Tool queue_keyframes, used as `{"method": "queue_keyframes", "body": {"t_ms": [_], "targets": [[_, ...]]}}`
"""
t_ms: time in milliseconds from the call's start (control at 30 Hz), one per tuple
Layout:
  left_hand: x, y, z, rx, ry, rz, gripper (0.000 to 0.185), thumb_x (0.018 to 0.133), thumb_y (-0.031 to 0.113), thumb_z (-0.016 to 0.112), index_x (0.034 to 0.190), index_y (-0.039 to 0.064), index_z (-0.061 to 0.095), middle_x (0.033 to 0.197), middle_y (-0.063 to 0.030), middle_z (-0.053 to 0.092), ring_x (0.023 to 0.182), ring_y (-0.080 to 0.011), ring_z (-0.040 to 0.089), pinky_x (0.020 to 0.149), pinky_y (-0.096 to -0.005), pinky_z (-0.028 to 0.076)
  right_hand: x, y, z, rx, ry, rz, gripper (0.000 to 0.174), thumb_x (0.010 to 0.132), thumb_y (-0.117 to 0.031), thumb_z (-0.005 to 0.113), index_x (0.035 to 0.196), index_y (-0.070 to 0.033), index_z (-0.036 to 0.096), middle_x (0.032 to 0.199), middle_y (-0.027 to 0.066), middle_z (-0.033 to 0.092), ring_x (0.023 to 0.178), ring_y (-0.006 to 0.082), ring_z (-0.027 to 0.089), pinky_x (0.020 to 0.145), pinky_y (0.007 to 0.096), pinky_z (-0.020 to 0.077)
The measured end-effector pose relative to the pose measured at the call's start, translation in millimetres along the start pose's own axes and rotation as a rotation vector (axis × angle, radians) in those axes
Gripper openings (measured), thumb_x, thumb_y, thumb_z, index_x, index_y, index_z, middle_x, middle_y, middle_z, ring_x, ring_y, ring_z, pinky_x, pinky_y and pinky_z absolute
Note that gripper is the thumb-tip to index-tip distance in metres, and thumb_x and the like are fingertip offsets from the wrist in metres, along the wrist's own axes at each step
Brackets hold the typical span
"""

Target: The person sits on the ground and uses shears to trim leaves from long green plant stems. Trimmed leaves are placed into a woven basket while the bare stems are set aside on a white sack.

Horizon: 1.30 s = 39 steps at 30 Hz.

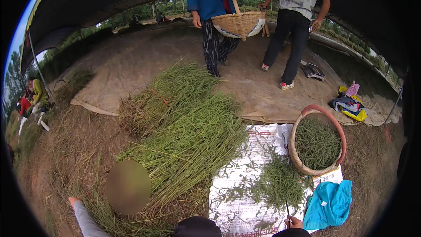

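At the lower left, my left hand [75, 200] reaches out from a grey sleeve beside loose green stalks. Its fingers are too small to tell whether they grip any. My right hand [295, 223] holds a thin dark tool [288, 209], whose far end runs into a heap of cut green sprigs [279, 182]. That heap lies on a white printed sack sheet [227, 184] strewn with loose bits. Between my hands and beyond spreads a large pile of long green stalks [197, 138]. A round blur hides a patch of ground near my left hand.
A round-rimmed basket [294, 153] of sprigs stands on the sheet's far right, near a turquoise cloth [329, 204]. Two people stand on a brown tarp [250, 98], holding a wicker basket [236, 23] between them. Bags [350, 105] lie at right; people sit far left.
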State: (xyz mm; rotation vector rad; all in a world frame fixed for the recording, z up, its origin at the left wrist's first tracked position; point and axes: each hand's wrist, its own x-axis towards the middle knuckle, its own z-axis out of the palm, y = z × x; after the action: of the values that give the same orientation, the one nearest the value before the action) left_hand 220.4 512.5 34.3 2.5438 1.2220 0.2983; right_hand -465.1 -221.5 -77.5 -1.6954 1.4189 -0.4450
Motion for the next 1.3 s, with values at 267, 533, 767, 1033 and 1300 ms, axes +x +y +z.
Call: {"method": "queue_keyframes", "body": {"t_ms": [267,533,767,1033,1300], "targets": [[-44.6,-69.8,32.3,0.488,-0.426,0.112,0.031,0.088,0.025,0.064,0.106,0.000,0.064,0.110,-0.0178,0.069,0.104,-0.0355,0.065,0.090,-0.0449,0.050,2.3,-87.9,19.9,-0.129,-0.157,-0.093,0.036,0.081,-0.024,0.079,0.107,-0.001,0.070,0.067,0.0053,0.067,0.060,0.0091,0.059,0.052,0.0292,0.0420],[-38.1,-100.2,43.5,0.840,-0.698,0.215,0.037,0.089,0.034,0.063,0.103,0.000,0.069,0.108,-0.0127,0.071,0.099,-0.0307,0.067,0.088,-0.0427,0.051,47.7,-77.8,-3.1,-0.176,-0.158,-0.447,0.038,0.085,-0.024,0.077,0.110,0.002,0.067,0.066,0.0003,0.062,0.057,0.0055,0.053,0.049,0.0256,0.0414],[-176.9,54.0,-20.6,-0.717,-1.237,0.607,0.018,0.094,0.007,0.060,0.105,-0.004,0.068,0.096,-0.0135,0.072,0.084,-0.0185,0.071,0.074,-0.0297,0.058,4.8,-195.4,-23.8,0.083,-0.275,-0.216,0.028,0.090,-0.012,0.067,0.115,0.000,0.066,0.078,-0.0004,0.065,0.062,0.0063,0.053,0.053,0.0251,0.0436],[-419.5,127.6,146.8,-0.095,-1.226,1.580,0.066,0.089,0.023,0.067,0.146,0.003,0.038,0.146,-0.0187,0.045,0.134,-0.0322,0.045,0.111,-0.0364,0.037,-20.9,-227.2,-55.5,0.055,-0.404,-0.236,0.040,0.094,-0.022,0.065,0.128,-0.002,0.059,0.061,-0.0048,0.049,0.046,0.0024,0.044,0.041,0.0202,0.0345],[-491.5,166.4,212.8,0.178,-0.734,1.398,0.083,0.084,0.032,0.073,0.149,0.004,0.029,0.144,-0.0164,0.043,0.133,-0.0347,0.040,0.109,-0.0417,0.036,-21.9,-223.3,-63.8,0.072,-0.412,-0.048,0.038,0.087,-0.004,0.069,0.124,-0.003,0.063,0.088,-0.0031,0.062,0.064,0.0015,0.046,0.054,0.0195,0.0366]]}}
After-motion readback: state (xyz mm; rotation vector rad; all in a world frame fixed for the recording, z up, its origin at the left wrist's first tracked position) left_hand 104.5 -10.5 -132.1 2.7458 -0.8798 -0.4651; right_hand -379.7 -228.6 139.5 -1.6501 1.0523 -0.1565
